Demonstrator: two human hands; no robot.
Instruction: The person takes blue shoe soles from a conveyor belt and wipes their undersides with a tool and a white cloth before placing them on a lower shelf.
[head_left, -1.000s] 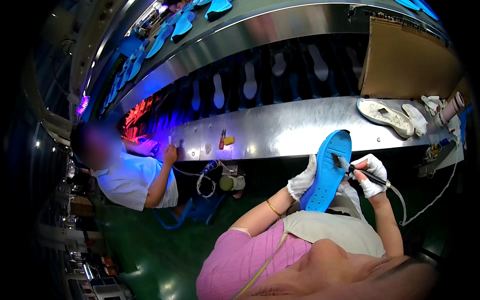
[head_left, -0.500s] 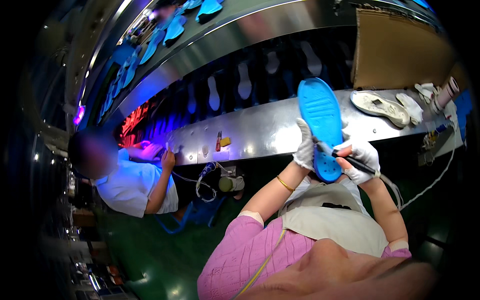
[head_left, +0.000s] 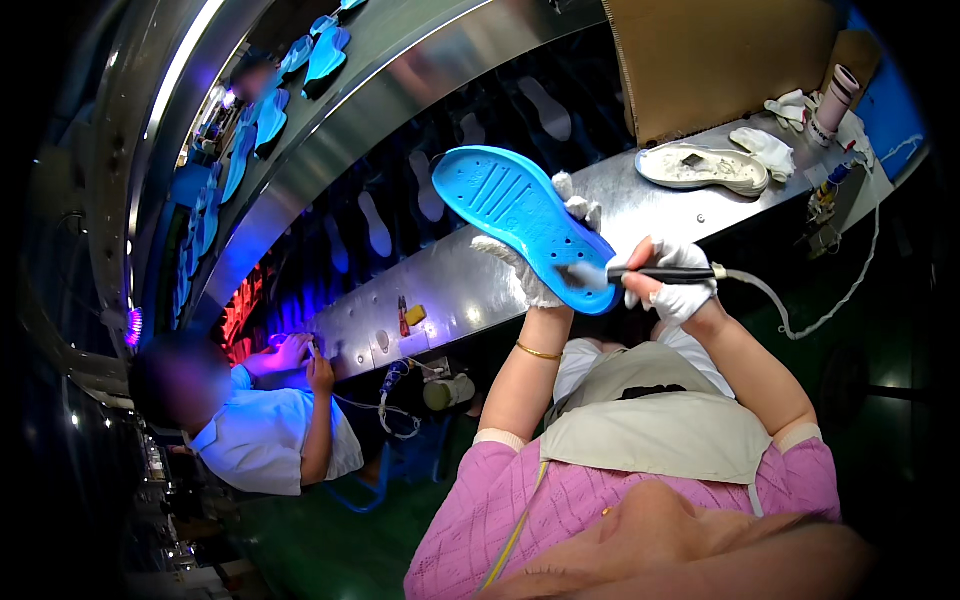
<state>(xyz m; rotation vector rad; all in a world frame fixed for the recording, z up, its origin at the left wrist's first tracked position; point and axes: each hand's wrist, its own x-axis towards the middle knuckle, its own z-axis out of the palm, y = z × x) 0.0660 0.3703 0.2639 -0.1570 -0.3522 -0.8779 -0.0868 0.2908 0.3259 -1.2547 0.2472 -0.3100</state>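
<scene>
My left hand [head_left: 531,283], in a white glove, grips a blue shoe sole [head_left: 505,215] from beneath, with fingertips curled over its far edge. The sole is tilted, its broad end up to the left and its holed heel nearest me. A black-handled brush [head_left: 668,274] is in my right hand [head_left: 683,293], whose white glove leaves some fingers bare. Its blurred bristles lie at the heel of the sole, and a pale tube [head_left: 765,300] runs from the handle's back end. Beyond, a white shoe sole [head_left: 690,170] lies on the metal bench [head_left: 450,300].
Cardboard [head_left: 730,65] stands behind the bench, with a crumpled white cloth or glove [head_left: 765,152] and a pinkish cylinder [head_left: 838,98] at the right. Red-handled pliers [head_left: 403,318] lie further left. A co-worker [head_left: 275,430] sits there. Blue soles [head_left: 325,62] line the upper conveyor.
The sole has swung from nearly upright to leaning left, moving left with my left hand. The brush has turned nearly level, its bristles now at the heel. The whole view has also shifted.
</scene>
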